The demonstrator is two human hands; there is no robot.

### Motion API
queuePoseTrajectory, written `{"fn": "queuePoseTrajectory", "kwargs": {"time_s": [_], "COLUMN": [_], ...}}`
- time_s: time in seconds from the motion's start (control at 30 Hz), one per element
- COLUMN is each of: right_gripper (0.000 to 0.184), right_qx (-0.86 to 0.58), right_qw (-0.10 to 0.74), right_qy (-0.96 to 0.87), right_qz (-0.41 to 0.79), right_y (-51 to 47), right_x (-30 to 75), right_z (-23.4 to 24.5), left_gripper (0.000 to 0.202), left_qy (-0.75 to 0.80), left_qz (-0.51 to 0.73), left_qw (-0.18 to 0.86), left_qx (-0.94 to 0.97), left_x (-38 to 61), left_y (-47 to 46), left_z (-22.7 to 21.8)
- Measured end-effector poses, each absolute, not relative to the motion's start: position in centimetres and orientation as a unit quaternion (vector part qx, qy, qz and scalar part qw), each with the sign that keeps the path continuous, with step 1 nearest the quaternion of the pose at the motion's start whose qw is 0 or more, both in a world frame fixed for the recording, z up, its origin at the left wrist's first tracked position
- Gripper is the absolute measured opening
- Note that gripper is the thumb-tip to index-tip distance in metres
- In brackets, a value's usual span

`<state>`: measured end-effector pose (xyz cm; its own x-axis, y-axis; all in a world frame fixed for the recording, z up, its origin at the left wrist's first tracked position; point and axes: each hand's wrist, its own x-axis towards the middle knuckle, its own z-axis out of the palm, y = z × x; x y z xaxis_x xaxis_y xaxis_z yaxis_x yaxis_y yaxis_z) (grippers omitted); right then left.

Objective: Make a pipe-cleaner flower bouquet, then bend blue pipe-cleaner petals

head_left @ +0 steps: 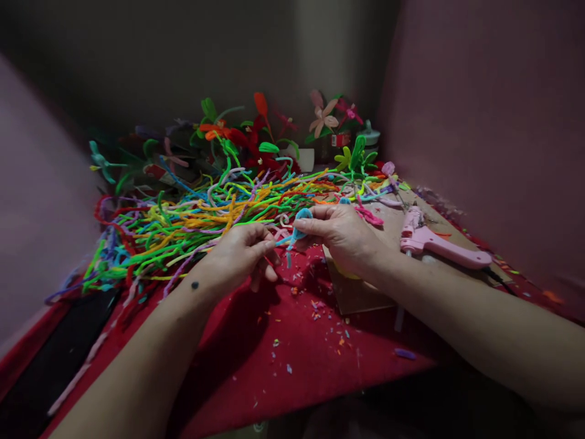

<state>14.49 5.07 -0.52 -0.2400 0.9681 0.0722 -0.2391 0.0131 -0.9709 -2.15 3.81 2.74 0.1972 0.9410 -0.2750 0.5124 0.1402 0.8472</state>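
Note:
A light blue pipe cleaner (302, 223), bent into a loop with loose ends, is held between my two hands above the red cloth. My right hand (340, 235) pinches the looped part between thumb and fingers. With thumb and forefinger, my left hand (247, 253) grips one thin end of it, which stretches between the hands. Another short end hangs down below the loop. Behind my hands lies a big heap of colourful pipe cleaners (192, 225). A bent pink pipe cleaner (369, 213) rests just past my right hand.
A pink glue gun (439, 245) lies on a brown board (361, 297) at the right, its cord trailing off. Pipe-cleaner flowers (323, 116) stand along the back wall. Fuzz scraps dot the red cloth (256, 378). A dark flat object (68, 347) is at the left.

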Motion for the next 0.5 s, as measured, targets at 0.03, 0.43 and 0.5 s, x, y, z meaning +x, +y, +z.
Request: {"fn": "queuePoseTrajectory", "kwargs": {"time_s": [0.03, 0.43, 0.5], "right_gripper": [0.013, 0.016, 0.016], "right_qx": [-0.355, -0.308, -0.312], "right_qw": [0.502, 0.49, 0.487], "right_qy": [-0.502, -0.481, -0.487], "right_qz": [0.609, 0.659, 0.655], "right_y": [5.1, 5.5, 5.4], "right_x": [14.5, 14.6, 14.5], "right_z": [-0.6, -1.0, -1.0], "left_gripper": [0.013, 0.016, 0.015], "left_qy": [0.592, 0.62, 0.615], "left_qz": [0.217, 0.163, 0.139], "left_qw": [0.465, 0.37, 0.346], "left_qx": [0.622, 0.672, 0.695], "left_x": [-2.2, -3.3, -3.5], "left_y": [3.9, 4.5, 4.8], "left_z": [2.8, 2.4, 2.4]}}
